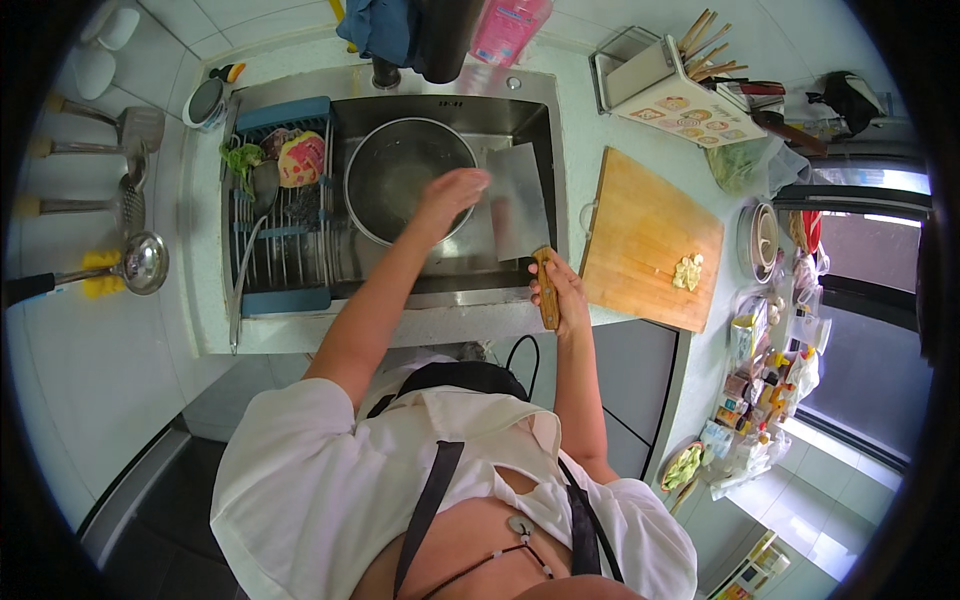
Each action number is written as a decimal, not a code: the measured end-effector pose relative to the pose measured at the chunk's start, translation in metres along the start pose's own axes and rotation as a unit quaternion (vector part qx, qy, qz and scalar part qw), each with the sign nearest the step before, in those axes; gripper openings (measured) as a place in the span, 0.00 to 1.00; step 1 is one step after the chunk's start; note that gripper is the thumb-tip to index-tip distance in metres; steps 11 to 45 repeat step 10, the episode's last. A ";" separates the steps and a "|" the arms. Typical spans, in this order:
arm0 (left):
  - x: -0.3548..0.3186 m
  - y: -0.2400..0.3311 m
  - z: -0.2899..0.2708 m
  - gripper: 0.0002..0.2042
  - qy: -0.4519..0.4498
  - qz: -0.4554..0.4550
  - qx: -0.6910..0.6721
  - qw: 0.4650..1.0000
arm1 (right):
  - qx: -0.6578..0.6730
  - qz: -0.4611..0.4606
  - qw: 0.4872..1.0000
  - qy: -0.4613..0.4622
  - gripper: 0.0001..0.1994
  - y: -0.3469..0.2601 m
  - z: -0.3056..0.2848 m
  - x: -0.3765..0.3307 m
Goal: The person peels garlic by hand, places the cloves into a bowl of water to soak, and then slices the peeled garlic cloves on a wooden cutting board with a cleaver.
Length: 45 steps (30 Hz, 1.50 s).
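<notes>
My right hand (566,298) is wrapped round the wooden handle of a cleaver (517,205). Its broad, wet-looking blade lies over the right part of the steel sink (345,270). Above the right side of a round metal basin (400,165) is my left hand (452,203), with fingers stretched out toward the blade, a small gap between them. Nothing shows in that hand. The basin sits in the sink and seems to hold water.
A blue-ended drying rack (285,300) with vegetables and a ladle (242,275) spans the sink's left side. Chopped pale pieces (688,271) lie on a wooden cutting board (640,235) at right. The dark faucet (447,40) and a pink bottle (508,30) stand behind the sink.
</notes>
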<state>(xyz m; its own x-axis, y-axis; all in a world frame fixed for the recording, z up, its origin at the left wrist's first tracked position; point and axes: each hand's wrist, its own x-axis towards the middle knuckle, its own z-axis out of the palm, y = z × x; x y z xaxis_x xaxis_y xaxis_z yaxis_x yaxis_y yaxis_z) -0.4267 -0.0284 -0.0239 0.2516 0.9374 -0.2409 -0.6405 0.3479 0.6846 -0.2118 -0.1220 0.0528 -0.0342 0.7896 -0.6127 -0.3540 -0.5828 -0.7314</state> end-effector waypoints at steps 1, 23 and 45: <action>-0.008 0.001 0.022 0.14 -0.030 0.061 0.121 0.990 | 0.001 0.002 1.000 -0.001 0.19 -0.001 0.001 0.000; -0.015 -0.011 0.044 0.16 0.024 0.229 0.567 0.791 | -0.059 -0.025 0.998 0.004 0.21 -0.010 0.008 -0.011; -0.015 -0.011 0.044 0.16 0.024 0.229 0.567 0.791 | -0.059 -0.025 0.998 0.004 0.21 -0.010 0.008 -0.011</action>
